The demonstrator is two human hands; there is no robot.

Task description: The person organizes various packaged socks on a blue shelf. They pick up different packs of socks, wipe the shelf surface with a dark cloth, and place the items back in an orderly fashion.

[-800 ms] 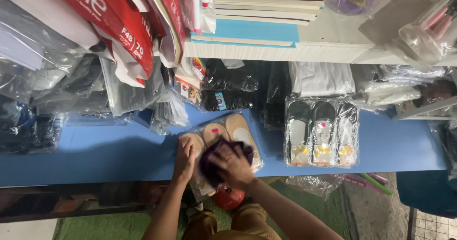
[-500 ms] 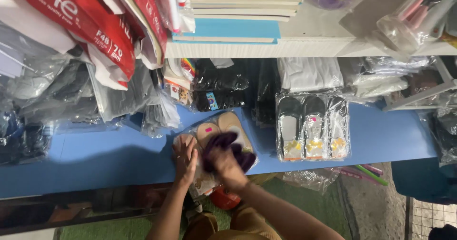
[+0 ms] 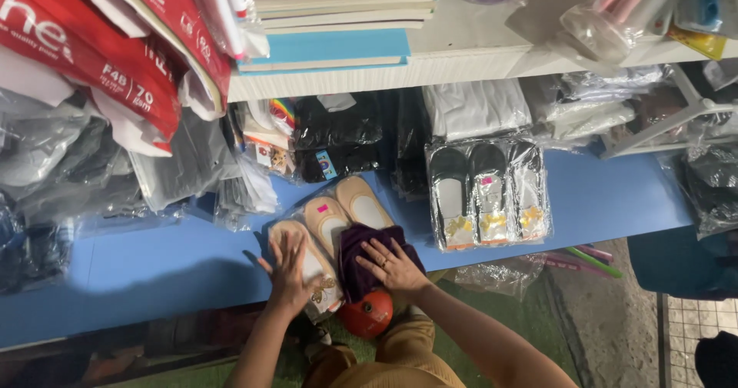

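Person's left hand (image 3: 290, 269) is pressing flat, fingers spread, on the packet of beige slippers (image 3: 327, 230); right hand (image 3: 393, 263) is lying open on the purple cloth (image 3: 367, 251) just right of that packet, long axis running diagonally.

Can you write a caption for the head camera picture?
Left hand presses beige slippers, right hand a purple cloth.
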